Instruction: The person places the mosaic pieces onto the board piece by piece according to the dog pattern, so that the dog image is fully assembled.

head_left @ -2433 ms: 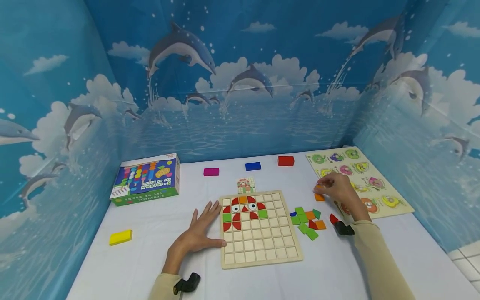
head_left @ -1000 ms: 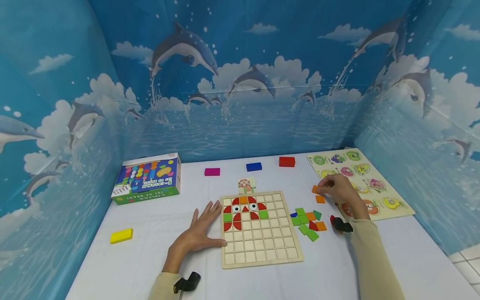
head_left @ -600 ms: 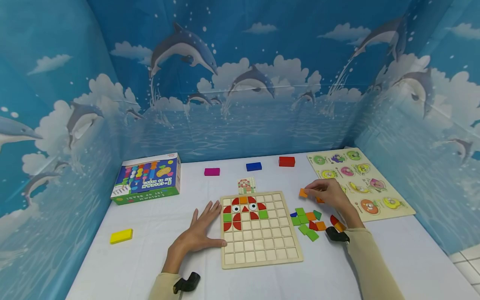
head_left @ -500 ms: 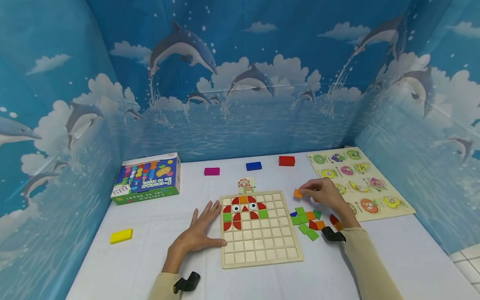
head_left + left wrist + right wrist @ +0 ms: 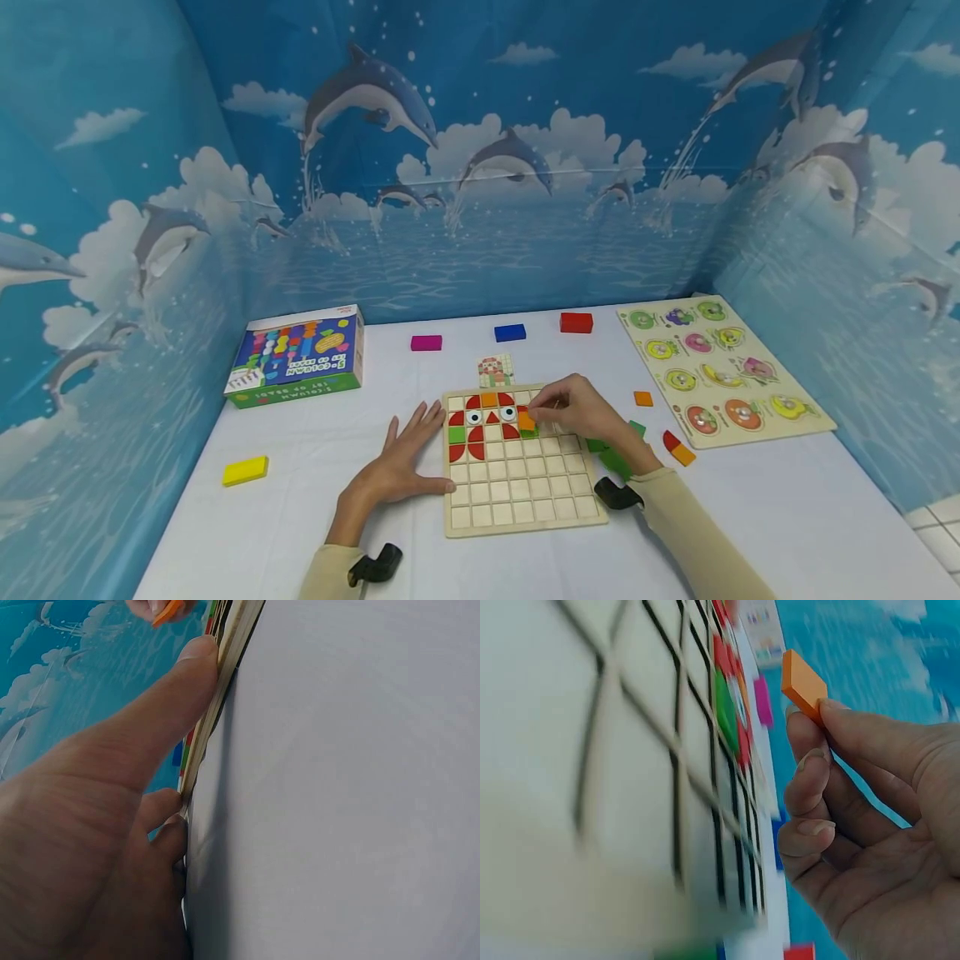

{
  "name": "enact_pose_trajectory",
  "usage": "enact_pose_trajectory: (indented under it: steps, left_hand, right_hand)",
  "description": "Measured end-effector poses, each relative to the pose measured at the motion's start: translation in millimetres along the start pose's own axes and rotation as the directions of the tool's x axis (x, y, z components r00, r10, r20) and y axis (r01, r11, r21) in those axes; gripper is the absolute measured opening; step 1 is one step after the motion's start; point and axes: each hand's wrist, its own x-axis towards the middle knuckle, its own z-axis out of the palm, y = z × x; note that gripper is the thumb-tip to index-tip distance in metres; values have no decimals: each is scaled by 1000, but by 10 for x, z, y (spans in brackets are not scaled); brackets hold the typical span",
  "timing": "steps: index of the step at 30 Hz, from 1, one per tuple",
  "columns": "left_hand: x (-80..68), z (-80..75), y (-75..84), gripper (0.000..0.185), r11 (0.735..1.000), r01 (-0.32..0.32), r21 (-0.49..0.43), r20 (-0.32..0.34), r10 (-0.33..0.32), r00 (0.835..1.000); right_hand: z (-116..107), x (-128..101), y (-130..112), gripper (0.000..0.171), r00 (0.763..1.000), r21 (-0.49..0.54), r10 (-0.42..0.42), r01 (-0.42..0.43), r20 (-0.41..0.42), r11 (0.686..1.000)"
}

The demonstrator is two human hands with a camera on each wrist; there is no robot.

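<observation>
Grid board (image 5: 525,492) lies centre; box (image 5: 294,357) behind-left, peg puzzle (image 5: 813,427) right, card (image 5: 493,370) just behind

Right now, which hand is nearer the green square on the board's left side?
Left. The left hand lies flat at the board's left edge, just beside the green square. The right hand pinches an orange tile over the board's right part, farther off.

loose tiles (image 5: 617,457) partly hidden behind right forearm, grid board (image 5: 592,787) blurred
</observation>
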Motion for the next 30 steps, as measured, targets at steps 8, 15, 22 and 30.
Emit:
enact_pose_trajectory:
  steps: [8, 15, 22, 30]
  left_hand:
    - [-9, -17, 8, 121, 1000, -7, -11, -4, 6, 1000]
    - [-18, -28, 58, 120, 1000, 10, -6, 5, -10, 1000]
    - [19, -12, 16, 120, 999, 33, 7, 20, -33, 999]
    - [45, 24, -63, 122, 999, 46, 17, 9, -46, 999]
  right_hand:
    - [361, 80, -141, 5, 997, -60, -37, 42, 75, 997]
    - [481, 96, -166, 5, 991, -98, -95, 104, 91, 990]
    - [520, 106, -196, 7, 981, -137, -151, 167, 123, 976]
    - [553, 125, -214, 9, 979, -158, -154, 174, 131, 972]
